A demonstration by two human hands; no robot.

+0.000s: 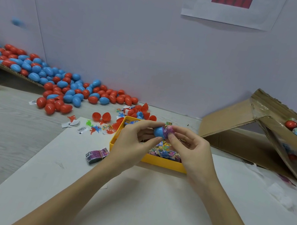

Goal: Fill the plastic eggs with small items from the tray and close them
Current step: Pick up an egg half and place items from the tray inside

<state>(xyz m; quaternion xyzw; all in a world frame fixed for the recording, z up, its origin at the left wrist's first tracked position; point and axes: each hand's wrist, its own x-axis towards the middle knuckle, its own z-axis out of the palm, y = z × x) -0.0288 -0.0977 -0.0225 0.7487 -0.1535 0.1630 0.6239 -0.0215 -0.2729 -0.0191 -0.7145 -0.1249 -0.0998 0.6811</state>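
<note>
Above the yellow tray (162,163), my left hand (132,142) grips a blue egg half (158,131) between thumb and fingers. My right hand (190,150) pinches a purple packet (168,132) that sits partly inside the open end of that half. The tray holds several small colourful packets (163,150), partly hidden behind my hands.
A pile of red and blue eggs (60,83) spreads from a cardboard flap at the left across the table. Open red halves (101,117) and small toys lie left of the tray. A purple packet bundle (96,155) lies near my left wrist. A cardboard box (270,132) with filled eggs stands right.
</note>
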